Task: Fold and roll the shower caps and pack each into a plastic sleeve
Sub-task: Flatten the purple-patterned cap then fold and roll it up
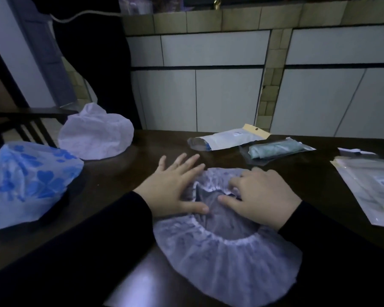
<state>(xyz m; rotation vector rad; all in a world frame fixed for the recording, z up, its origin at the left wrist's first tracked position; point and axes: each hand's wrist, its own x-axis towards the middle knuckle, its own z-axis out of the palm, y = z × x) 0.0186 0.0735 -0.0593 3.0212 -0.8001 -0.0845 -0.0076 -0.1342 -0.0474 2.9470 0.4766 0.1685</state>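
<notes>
Pale lilac crinkled plastic shower cap (226,255) lies opening-up on dark counter (124,178), under both my hands; left hand (175,187) flat, right hand (264,196) fingers (235,181) curled, pressing far elastic rim; bulk spreads nearward.

A dark, glossy wooden worktop (142,151) stands before white cabinet doors (213,69) framed by beige tiles (275,69). A dark wooden chair (27,122) sits at left; a white cable (80,15) droops above.
</notes>
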